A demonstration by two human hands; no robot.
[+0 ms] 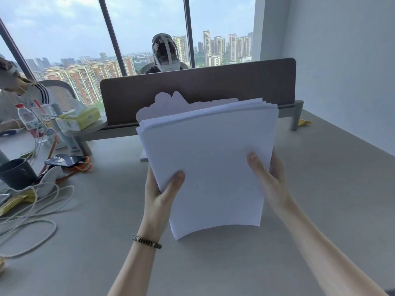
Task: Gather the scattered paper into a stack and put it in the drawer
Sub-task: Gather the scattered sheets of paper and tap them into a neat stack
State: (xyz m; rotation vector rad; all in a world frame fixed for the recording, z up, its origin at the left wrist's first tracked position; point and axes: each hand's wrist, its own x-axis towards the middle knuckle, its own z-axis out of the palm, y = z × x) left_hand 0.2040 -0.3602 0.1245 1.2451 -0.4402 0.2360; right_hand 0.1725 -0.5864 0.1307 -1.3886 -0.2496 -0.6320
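White sheets of plain paper, gathered as a thick stack, are held tilted above the grey desk, left hand and right hand pinching opposite side edges, thumbs on front, likely to square them; drawer unseen.

We identify a high-rise office: a shared grey bench with a brown divider screen, tangled charging cables, seated coworkers, and floor-to-ceiling windows overlooking apartment towers.
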